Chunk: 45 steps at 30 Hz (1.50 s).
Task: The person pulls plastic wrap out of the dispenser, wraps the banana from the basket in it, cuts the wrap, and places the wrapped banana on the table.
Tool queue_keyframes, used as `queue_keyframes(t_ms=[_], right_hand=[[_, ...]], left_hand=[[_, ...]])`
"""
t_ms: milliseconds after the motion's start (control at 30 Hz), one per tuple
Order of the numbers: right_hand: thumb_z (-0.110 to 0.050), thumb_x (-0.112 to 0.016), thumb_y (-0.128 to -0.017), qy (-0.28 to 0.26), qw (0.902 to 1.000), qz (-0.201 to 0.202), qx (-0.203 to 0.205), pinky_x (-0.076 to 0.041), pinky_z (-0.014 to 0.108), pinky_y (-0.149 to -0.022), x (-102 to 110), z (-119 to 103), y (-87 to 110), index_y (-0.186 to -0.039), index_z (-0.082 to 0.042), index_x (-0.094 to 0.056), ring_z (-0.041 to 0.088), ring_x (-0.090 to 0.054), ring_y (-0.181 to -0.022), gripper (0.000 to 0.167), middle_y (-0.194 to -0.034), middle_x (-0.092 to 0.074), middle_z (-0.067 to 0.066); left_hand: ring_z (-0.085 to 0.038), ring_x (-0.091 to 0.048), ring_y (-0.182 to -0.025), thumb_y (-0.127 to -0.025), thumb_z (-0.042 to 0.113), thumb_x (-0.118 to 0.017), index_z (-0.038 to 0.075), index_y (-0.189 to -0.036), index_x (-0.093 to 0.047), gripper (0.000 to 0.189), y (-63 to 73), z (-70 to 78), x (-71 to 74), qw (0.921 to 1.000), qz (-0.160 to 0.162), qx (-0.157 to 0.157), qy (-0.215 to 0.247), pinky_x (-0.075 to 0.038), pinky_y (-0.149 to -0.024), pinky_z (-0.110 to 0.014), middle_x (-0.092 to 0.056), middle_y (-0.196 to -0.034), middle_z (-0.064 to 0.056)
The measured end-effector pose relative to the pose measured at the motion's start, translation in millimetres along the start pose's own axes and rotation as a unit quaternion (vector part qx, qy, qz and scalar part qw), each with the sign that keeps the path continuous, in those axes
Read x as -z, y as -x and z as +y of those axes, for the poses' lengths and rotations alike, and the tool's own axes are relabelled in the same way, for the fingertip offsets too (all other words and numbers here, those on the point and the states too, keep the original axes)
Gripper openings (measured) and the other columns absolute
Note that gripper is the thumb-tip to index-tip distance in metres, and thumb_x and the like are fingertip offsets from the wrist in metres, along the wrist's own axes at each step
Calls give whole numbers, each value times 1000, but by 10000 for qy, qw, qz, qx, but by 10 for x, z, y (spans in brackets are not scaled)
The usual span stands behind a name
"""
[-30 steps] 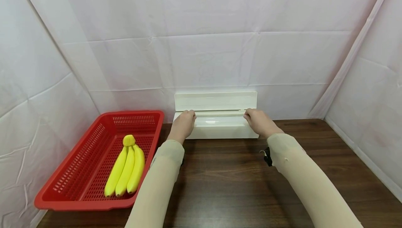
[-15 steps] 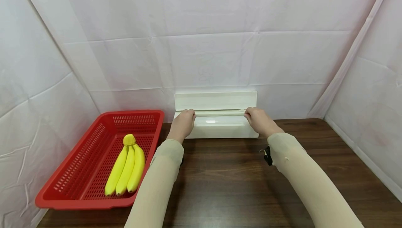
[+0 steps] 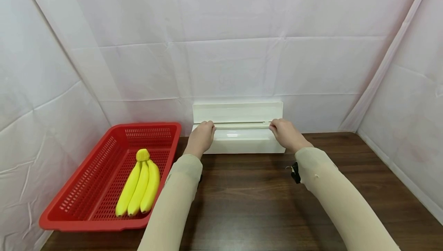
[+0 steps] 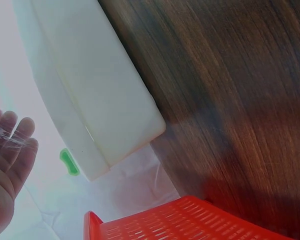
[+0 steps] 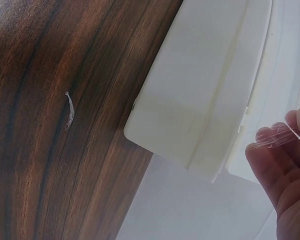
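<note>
A white cling film dispenser (image 3: 245, 147) stands on the table against the back sheet, its lid (image 3: 238, 112) raised. Over its left end, my left hand (image 3: 202, 137) pinches the edge of clear cling film (image 4: 9, 139) between thumb and curled fingers. On the other end, my right hand (image 3: 288, 133) grips the film's other corner; the right wrist view shows gathered film (image 5: 276, 137) across those fingers. Between the hands the film is too transparent to follow.
At the left, a red plastic basket (image 3: 93, 226) holds a bunch of yellow bananas (image 3: 140, 185). A thin clear scrap (image 5: 70, 112) lies on the dark wooden table (image 3: 242, 205). White sheets (image 3: 228, 66) enclose the back and sides. A small green piece (image 4: 69, 162) shows by the dispenser's left end.
</note>
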State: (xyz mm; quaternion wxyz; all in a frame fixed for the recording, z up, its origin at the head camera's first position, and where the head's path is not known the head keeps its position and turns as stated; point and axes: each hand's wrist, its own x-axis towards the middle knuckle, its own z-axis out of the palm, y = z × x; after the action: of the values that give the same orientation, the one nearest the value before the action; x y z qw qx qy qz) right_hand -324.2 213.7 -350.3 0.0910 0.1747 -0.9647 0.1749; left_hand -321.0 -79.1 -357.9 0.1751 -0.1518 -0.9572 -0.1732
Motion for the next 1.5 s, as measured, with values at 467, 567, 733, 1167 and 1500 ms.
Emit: queue_keyframes(t_ms=[467,567,733,1167,1500], right_hand=[[-15,-44,-101,-104,9999,-1,-72,-48,41,-73,9,32,-14,-109,2,-60,25,-61,-84,25,-100,-64,17],[-15,-44,-101,-118,9999,23,-31,-49,41,-75,12,30,-9,-109,3,-60,27,-61,-86,25,-101,-64,17],[-14,-43,-101,-139,9999,67,26,-48,43,-79,13,28,-2,-108,4,-60,30,-59,-92,26,-103,-62,18],[-18,-40,-102,-247,9996,92,-120,-47,45,-82,3,20,13,-112,3,-57,32,-57,-98,28,-109,-59,19],[-19,-39,-102,-355,9990,263,-82,-47,46,-82,-9,16,19,-113,2,-56,32,-58,-98,29,-109,-60,19]], left_hand=[[-26,-63,-86,-98,19,-51,5,-100,-62,18,-8,2,-29,9997,131,121,138,-54,-75,-39,-62,-92,-11],[-27,-63,-86,-98,19,-51,5,-100,-61,18,-7,0,-39,9997,182,126,132,-53,-76,-39,-62,-92,-12],[-26,-62,-87,-98,19,-50,4,-99,-60,19,-9,-2,-49,9992,206,192,280,-53,-78,-38,-61,-93,-12],[-27,-63,-89,-99,24,-47,6,-102,-59,21,8,8,-48,9983,126,392,401,-53,-76,-41,-60,-98,-11],[-27,-63,-79,-100,24,-44,6,-97,-57,22,22,51,-12,9989,302,363,75,-53,-67,-42,-59,-91,-11]])
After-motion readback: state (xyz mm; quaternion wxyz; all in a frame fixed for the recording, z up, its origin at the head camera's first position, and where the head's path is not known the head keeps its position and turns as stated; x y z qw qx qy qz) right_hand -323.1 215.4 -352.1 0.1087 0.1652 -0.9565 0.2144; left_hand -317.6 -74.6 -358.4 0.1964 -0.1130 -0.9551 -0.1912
